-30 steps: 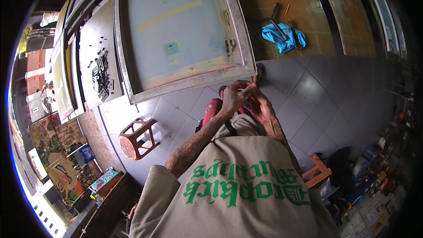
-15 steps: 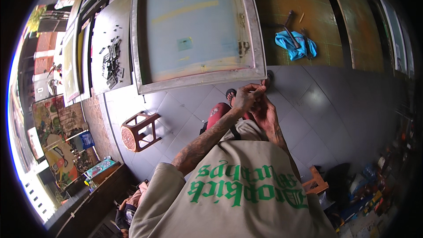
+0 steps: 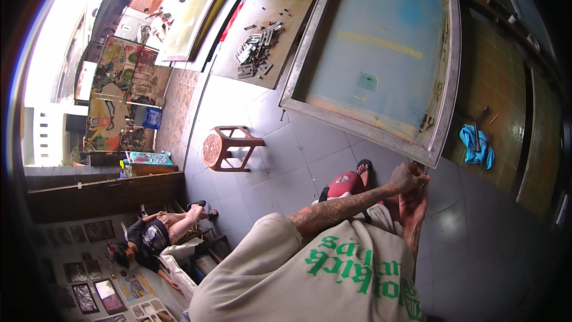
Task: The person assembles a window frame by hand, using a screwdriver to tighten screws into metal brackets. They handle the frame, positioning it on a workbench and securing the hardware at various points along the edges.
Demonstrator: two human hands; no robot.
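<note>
Both my hands are close together, just below the near right corner of a large metal-framed printing screen (image 3: 356,132). My left hand (image 3: 407,179) has its fingers pinched inward, meeting my right hand (image 3: 413,201). Whatever the fingers hold, if anything, is too small or hidden to make out. The screen has a pale bluish mesh with a yellow stripe and a small green patch. Right of it, a light blue cloth (image 3: 476,148) lies on a brownish-green board, with a dark-handled tool (image 3: 480,116) on it.
A brown plastic stool (image 3: 218,148) stands on the grey tiled floor to the left. Dark and silvery metal parts (image 3: 260,49) lie piled on a board beyond it. Another person (image 3: 156,235) sits at the lower left, near a dark wooden bench (image 3: 107,195).
My view has swung left, so the screen, stool and hands appear further right, and the seated person shows more fully. My hands stay together by the screen's corner.
</note>
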